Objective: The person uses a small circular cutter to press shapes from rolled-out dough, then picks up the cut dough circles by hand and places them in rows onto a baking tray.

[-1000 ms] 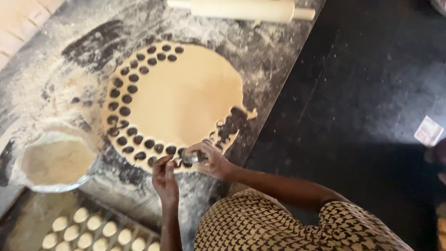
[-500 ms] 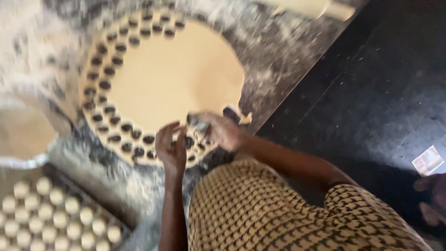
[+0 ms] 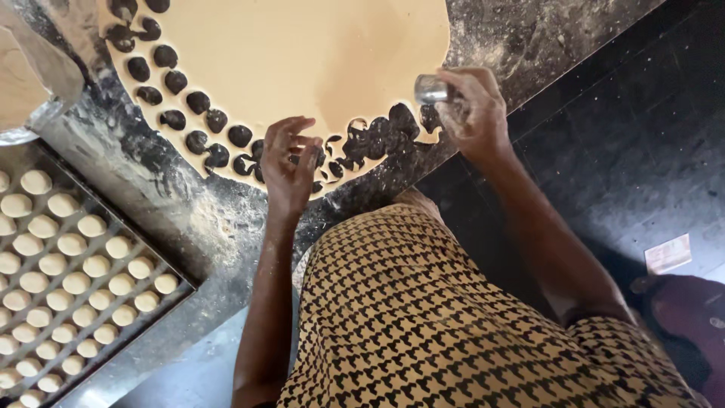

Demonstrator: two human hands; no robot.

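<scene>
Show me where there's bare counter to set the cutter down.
Floured dark counter lies bare between the dough sheet and the tray. Crowded: tray full of dough rounds, sheet edge under left hand; right hand holds the cutter.

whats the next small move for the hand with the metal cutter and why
Probably lower the right hand and press its small metal cutter into uncut dough just inside the ring of holes. The cutter is lifted off the dough sheet, whose middle is whole while the near edge is already punched through. The left hand rests on that punched edge.
</scene>
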